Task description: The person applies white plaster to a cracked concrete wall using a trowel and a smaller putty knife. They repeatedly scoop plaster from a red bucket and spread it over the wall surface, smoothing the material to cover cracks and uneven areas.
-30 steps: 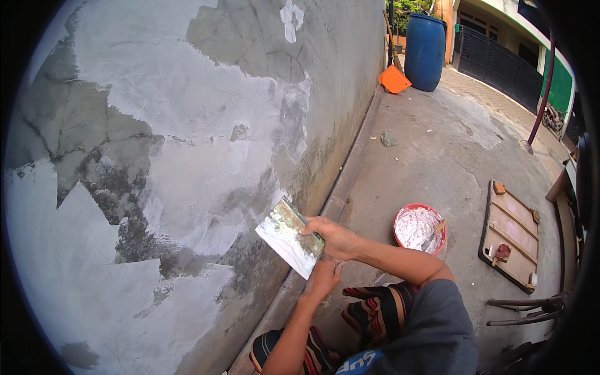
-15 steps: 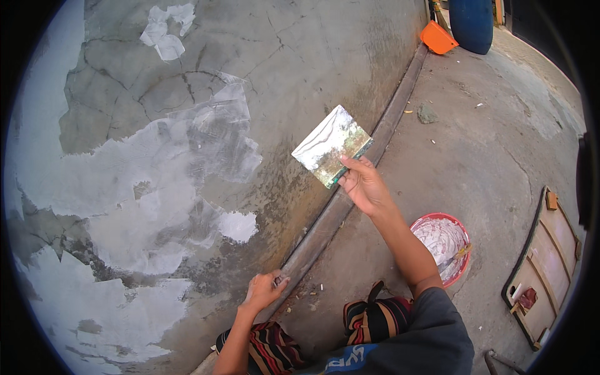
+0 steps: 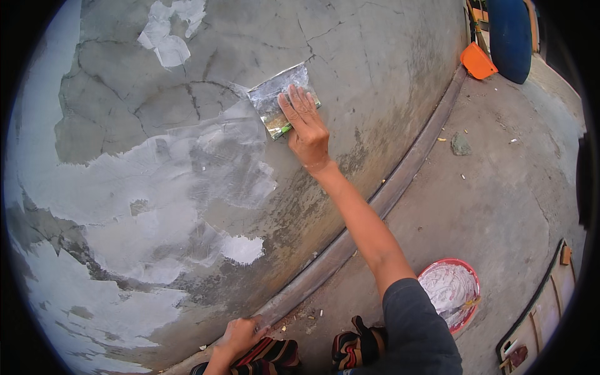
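Note:
My right hand (image 3: pixel 307 132) is pressed toward the grey wall (image 3: pixel 262 37), its fingers spread over the back of a wide steel filling knife (image 3: pixel 270 97) with a green edge grip. The shiny blade lies against the wall by a crack, just above a patch of whitish filler (image 3: pixel 187 162). Low down by the wall's foot, my left hand (image 3: pixel 240 336) is closed, fingers curled in, near my striped trouser knee (image 3: pixel 269 353). I see nothing in it. Right of my right arm, a red-rimmed bowl (image 3: pixel 476 275) of white paste stands on the floor with a tool in it.
A raised ledge (image 3: pixel 400 181) runs along the wall's foot. Farther off are an orange dustpan (image 3: pixel 478 61) and a blue barrel (image 3: pixel 509 37). A stone (image 3: pixel 460 145) lies on the concrete floor; a framed board (image 3: pixel 540 319) lies at the lower right.
My right hand has moved left and up, bringing the filling knife from above the ledge onto the wall. The left hand has shifted down and left. The whole view has shifted.

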A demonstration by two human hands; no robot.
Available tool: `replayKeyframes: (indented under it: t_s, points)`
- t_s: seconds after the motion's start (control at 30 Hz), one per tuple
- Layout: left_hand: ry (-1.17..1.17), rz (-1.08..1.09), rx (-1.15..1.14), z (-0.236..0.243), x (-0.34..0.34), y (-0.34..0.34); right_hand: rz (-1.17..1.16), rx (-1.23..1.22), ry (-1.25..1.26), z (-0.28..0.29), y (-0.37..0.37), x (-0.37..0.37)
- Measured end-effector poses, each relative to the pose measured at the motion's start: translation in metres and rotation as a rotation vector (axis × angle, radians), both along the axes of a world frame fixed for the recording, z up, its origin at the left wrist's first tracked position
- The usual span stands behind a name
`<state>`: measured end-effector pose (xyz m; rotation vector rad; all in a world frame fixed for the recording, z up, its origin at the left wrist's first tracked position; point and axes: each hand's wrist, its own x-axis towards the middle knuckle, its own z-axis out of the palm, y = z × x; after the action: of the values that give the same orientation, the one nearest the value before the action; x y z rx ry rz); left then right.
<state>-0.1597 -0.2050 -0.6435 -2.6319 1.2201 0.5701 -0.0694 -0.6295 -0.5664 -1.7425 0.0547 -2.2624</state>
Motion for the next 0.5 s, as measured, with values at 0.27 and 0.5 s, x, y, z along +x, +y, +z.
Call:
replayKeyframes:
  t_s: [0.27,0.5]
  points:
    - [0.132,-0.081,-0.05,-0.013,0.017,-0.028,-0.032,-0.125,0.223,-0.021,-0.012,-0.023]
    - [0.142,-0.117,-0.071,-0.034,0.034,-0.047,-0.11,-0.15,0.397,0.008,-0.017,-0.094]
